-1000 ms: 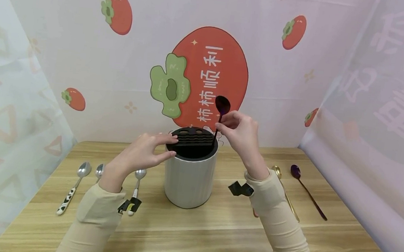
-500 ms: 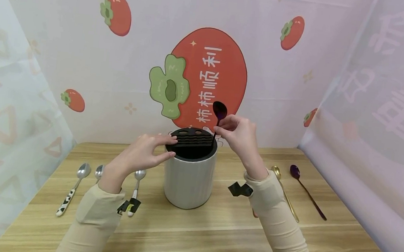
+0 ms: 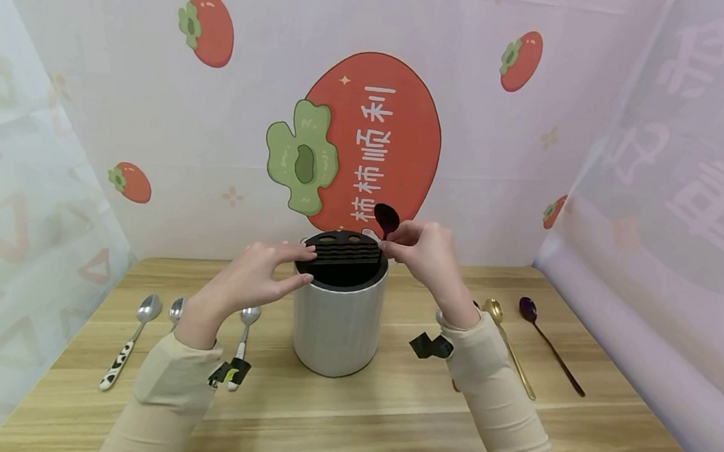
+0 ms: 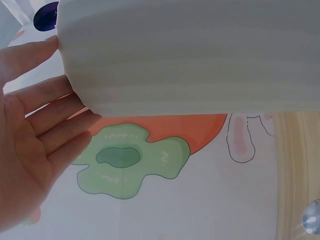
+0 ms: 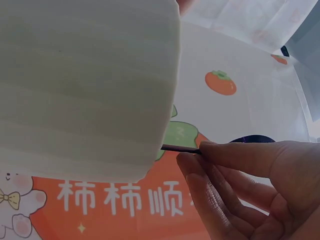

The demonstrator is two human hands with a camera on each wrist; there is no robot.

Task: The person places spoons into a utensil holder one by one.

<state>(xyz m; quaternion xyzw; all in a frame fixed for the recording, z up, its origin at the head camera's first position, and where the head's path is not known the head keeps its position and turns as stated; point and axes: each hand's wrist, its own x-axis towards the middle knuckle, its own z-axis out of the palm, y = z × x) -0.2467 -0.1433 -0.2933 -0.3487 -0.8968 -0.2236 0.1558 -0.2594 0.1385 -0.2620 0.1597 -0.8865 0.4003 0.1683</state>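
A dark purple spoon [image 3: 387,218] stands upright, bowl at the top, its handle running down into the right side of a white ribbed utensil holder [image 3: 334,336]. My right hand [image 3: 427,258] pinches it just below the bowl. In the right wrist view, thumb and fingertips meet on the thin handle [image 5: 181,149] beside the holder's rim. The holder's top carries a black slotted insert [image 3: 346,250]. My left hand [image 3: 252,274] rests its fingertips at the left rim, fingers extended; in the left wrist view that hand [image 4: 37,125] touches the holder's edge.
Silver spoons with patterned handles, such as this spoon [image 3: 123,352], lie at left, one partly behind the left arm. At right lie a gold spoon [image 3: 513,353] and another purple spoon [image 3: 553,346]. More cutlery is partly hidden by the right sleeve. A printed backdrop [image 3: 243,98] stands behind.
My right hand has moved down with the purple spoon, so its handle sits deeper in the holder and its bowl is lower. The left hand stays at the rim.
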